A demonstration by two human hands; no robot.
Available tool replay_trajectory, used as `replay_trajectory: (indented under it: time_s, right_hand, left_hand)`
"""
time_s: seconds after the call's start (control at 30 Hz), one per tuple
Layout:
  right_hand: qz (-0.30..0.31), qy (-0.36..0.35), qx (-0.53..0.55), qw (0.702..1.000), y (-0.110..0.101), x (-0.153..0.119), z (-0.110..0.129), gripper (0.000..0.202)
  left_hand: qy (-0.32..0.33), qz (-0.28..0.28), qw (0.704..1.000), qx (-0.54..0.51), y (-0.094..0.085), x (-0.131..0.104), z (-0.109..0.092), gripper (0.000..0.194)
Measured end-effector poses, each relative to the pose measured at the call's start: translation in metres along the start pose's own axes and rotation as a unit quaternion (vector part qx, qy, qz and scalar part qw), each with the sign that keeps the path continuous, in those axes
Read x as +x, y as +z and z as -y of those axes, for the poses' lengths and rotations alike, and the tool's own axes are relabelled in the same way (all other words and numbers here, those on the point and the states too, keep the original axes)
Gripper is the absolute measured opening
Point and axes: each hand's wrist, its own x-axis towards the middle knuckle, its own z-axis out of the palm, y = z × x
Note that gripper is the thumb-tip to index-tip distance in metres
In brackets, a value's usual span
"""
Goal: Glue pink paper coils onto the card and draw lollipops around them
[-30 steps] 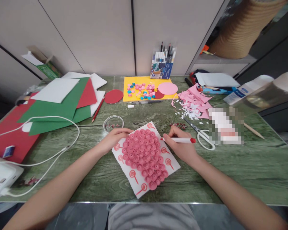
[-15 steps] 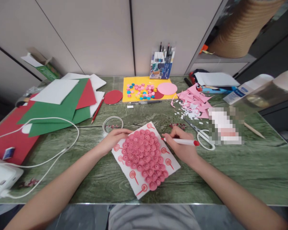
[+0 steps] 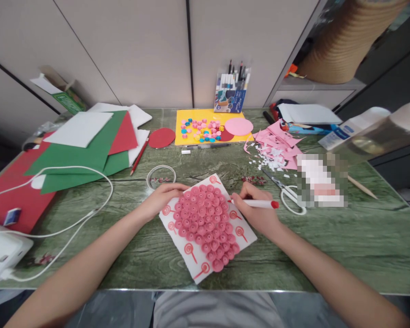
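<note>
A white card (image 3: 182,257) lies tilted on the green table, covered in the middle by a cluster of pink rolled-paper flowers (image 3: 208,218). Red lollipop-like swirls are drawn along its edges. My left hand (image 3: 162,200) rests on the card's upper left edge, its fingers together and gripping that edge. In my right hand (image 3: 259,209) is a red-and-white marker (image 3: 259,203), its tip at the card's upper right side, beside the flowers.
White-handled scissors (image 3: 292,196) lie right of my right hand, near pink and white paper scraps (image 3: 276,146). A tape ring (image 3: 161,167) is behind my left hand. Coloured paper sheets (image 3: 78,150) and a white cable (image 3: 111,187) lie left. Yellow paper (image 3: 179,132) holds small coloured rolls.
My right hand has moved slightly left with the marker, bringing the tip over the card's edge. The left hand and the card look unchanged.
</note>
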Motion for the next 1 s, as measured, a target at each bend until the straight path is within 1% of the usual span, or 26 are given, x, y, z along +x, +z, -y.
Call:
replay_trajectory:
  time_s: [0.23, 0.5, 0.67, 0.77, 0.87, 0.93, 1.0]
  right_hand:
    - [-0.006, -0.002, -0.004, 1.000, 0.001, 0.000, 0.000, 0.028]
    - [-0.009, 0.011, -0.006, 1.000, 0.000, 0.001, 0.001, 0.028]
    - [-0.006, 0.039, 0.014, 0.999, 0.000, 0.001, -0.002, 0.028]
    - [-0.009, 0.066, 0.051, 0.997, -0.005, 0.005, -0.007, 0.022]
    - [-0.014, 0.081, 0.080, 0.993, -0.014, 0.010, -0.014, 0.019]
    - [-0.014, 0.091, 0.098, 0.991, -0.021, 0.014, -0.020, 0.018]
    - [-0.008, 0.100, 0.131, 0.986, -0.028, 0.017, -0.025, 0.017]
  left_hand:
    - [-0.001, 0.003, 1.000, -0.007, 0.000, -0.001, -0.001, 0.028]
    - [-0.003, 0.004, 1.000, -0.005, 0.000, 0.000, -0.002, 0.027]
    - [0.000, 0.012, 1.000, -0.017, 0.001, -0.002, -0.003, 0.031]
    - [0.008, 0.015, 0.999, -0.043, 0.001, -0.004, -0.004, 0.038]
    - [0.008, 0.025, 0.996, -0.088, 0.000, -0.005, -0.006, 0.038]
    - [0.003, 0.053, 0.987, -0.151, 0.000, -0.006, -0.007, 0.040]
    - [-0.003, 0.090, 0.971, -0.220, -0.001, -0.006, -0.007, 0.044]
